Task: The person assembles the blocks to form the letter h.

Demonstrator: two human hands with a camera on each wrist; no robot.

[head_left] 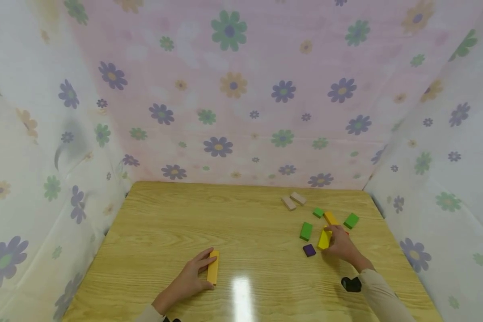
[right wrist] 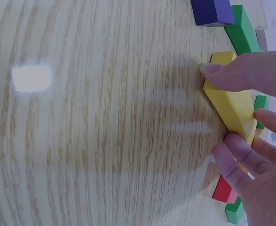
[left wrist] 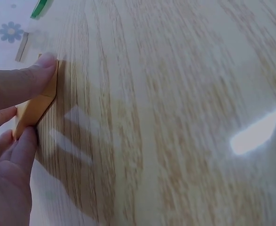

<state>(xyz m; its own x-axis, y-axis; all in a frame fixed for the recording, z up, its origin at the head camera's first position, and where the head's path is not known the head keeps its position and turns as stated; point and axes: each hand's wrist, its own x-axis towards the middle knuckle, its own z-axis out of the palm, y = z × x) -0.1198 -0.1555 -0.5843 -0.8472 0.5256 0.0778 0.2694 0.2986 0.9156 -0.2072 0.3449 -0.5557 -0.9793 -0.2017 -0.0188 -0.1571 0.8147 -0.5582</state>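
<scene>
My left hand (head_left: pixel 189 278) grips a long orange block (head_left: pixel 213 270) lying on the table, left of the bright reflection. In the left wrist view the thumb is at one end of the orange block (left wrist: pixel 33 112), with fingertips along its other side. Over on the right, my right hand (head_left: pixel 343 245) holds a yellow block (head_left: pixel 324 239) between thumb and fingers. The right wrist view shows the thumb across one end of the yellow block (right wrist: pixel 232 106) and fingertips at the other end.
Around the right hand lie a purple block (head_left: pixel 309 250), a green block (head_left: pixel 306 231), a smaller green block (head_left: pixel 318 212), an orange block (head_left: pixel 330 218), another green block (head_left: pixel 351 220) and a red block (right wrist: pixel 223 190). Two plain wooden blocks (head_left: pixel 298 198) lie farther back. Flowered cloth (head_left: pixel 233 112) surrounds the table.
</scene>
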